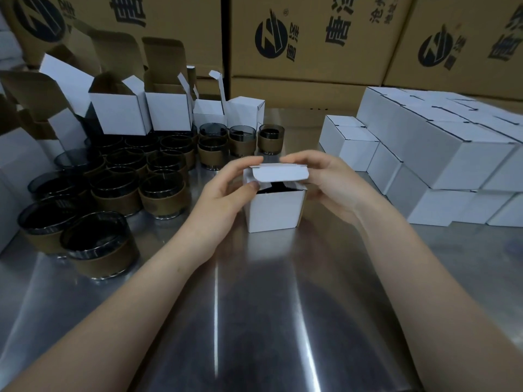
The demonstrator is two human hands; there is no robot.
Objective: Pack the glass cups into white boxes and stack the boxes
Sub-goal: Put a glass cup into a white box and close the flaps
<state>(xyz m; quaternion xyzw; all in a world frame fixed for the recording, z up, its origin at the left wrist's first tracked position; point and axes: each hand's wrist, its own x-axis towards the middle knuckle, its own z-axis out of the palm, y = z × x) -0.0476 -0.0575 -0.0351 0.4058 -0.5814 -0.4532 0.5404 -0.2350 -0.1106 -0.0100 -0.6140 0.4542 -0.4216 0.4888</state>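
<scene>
We see a brushed steel table [254, 321] filling the view from 3 through 6 to 9 o'clock, its surface shiny, with pale streaks of reflected light running toward us. Behind it, from 10 to 2 o'clock, stands a wall of large brown cartons. The left carton [184, 12] at 11, the middle carton [311, 60] at 12 and the right carton [475, 66] at 2 each carry a round black logo [271, 38] and bold black Chinese characters. A narrow dark gap [225, 38] parts the left and middle cartons. Under the middle one sits a lower carton [297, 90].
</scene>
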